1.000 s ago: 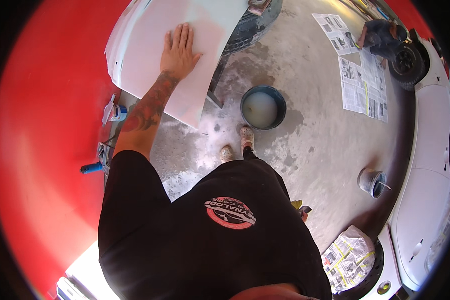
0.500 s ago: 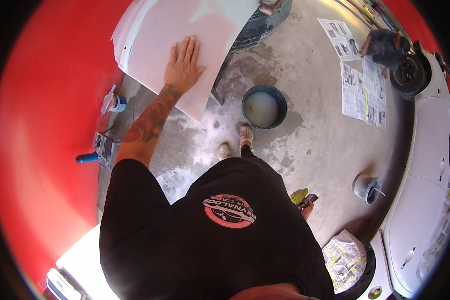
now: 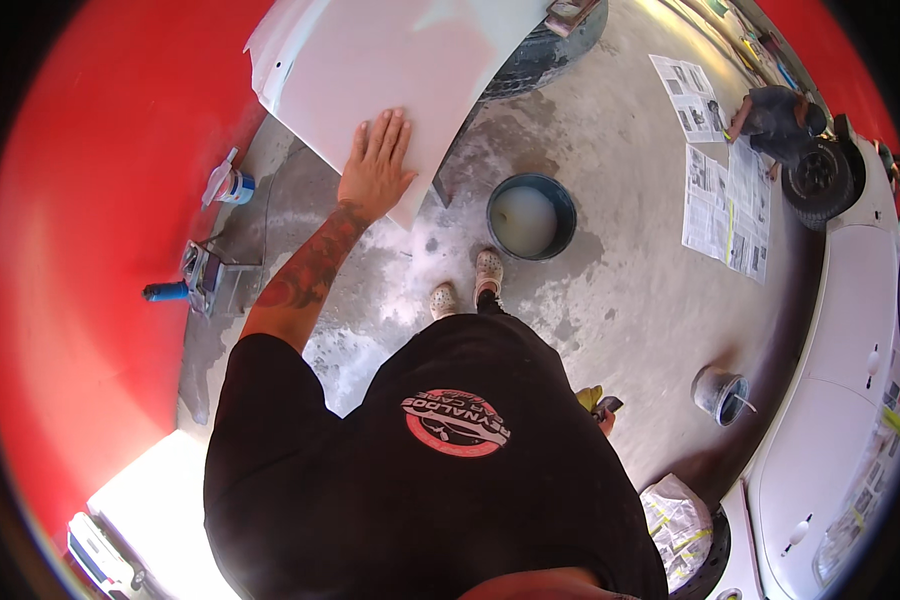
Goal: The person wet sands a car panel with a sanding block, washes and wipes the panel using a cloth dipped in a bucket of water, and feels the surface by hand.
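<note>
My left hand (image 3: 378, 168) lies flat with its fingers stretched out on a pale white car body panel (image 3: 370, 60), close to the panel's pointed near corner. Faint pinkish and greenish patches show on the panel's smooth surface. Low at my right side, my right hand (image 3: 607, 423) is closed around a small dark block-like object (image 3: 607, 406). A yellow-green cloth (image 3: 589, 397) shows against that object. My torso hides most of the right hand and its arm.
A dark bucket of cloudy water (image 3: 531, 216) stands before my feet. Another bucket (image 3: 720, 394) is at right. Newspaper sheets (image 3: 727, 215) lie near a crouching person (image 3: 778, 122) and a white vehicle (image 3: 830, 370). A small stand (image 3: 206, 278) is by the red surface (image 3: 90, 220).
My left hand has slid toward the panel's near corner, staying flat. The right hand, with the dark object and cloth, has drawn closer to my side. The whole view has shifted slightly.
</note>
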`<control>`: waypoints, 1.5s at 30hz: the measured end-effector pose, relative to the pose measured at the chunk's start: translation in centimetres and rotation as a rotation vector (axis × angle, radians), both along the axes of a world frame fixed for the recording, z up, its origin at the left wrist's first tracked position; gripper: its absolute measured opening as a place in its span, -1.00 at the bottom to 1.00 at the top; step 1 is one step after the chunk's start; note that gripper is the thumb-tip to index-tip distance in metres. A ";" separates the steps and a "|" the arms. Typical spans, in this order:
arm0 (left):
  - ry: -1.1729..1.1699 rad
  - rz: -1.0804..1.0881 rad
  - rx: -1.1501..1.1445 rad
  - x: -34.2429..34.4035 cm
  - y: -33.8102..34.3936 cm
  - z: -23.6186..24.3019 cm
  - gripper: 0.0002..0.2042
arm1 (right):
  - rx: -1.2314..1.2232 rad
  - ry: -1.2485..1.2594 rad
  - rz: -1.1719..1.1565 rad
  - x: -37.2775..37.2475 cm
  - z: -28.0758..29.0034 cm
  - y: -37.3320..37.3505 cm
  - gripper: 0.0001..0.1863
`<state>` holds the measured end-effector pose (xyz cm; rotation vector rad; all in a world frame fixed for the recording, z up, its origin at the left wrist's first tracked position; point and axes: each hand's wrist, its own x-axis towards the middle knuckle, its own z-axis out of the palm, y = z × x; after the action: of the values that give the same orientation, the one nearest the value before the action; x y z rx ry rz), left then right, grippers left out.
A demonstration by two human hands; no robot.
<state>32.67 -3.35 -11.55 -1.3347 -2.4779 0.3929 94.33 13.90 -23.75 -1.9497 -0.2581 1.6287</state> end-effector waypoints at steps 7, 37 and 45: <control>-0.133 0.042 -0.092 4.2 -3.6 -2.3 -0.18 | 0.009 0.001 0.072 -0.8 0.0 0.9 -0.57; -2.520 0.381 1.649 20.8 3.0 -3.0 -0.57 | 0.199 0.837 1.049 -27.9 15.7 -1.5 -0.49; -2.312 0.545 1.455 21.6 9.1 -2.9 -0.56 | 0.297 0.680 1.065 -24.3 14.3 8.1 -0.48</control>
<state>54.27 5.76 -14.44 -0.1199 1.0663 1.8900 70.04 22.03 -9.44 -0.9106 -1.3086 2.5670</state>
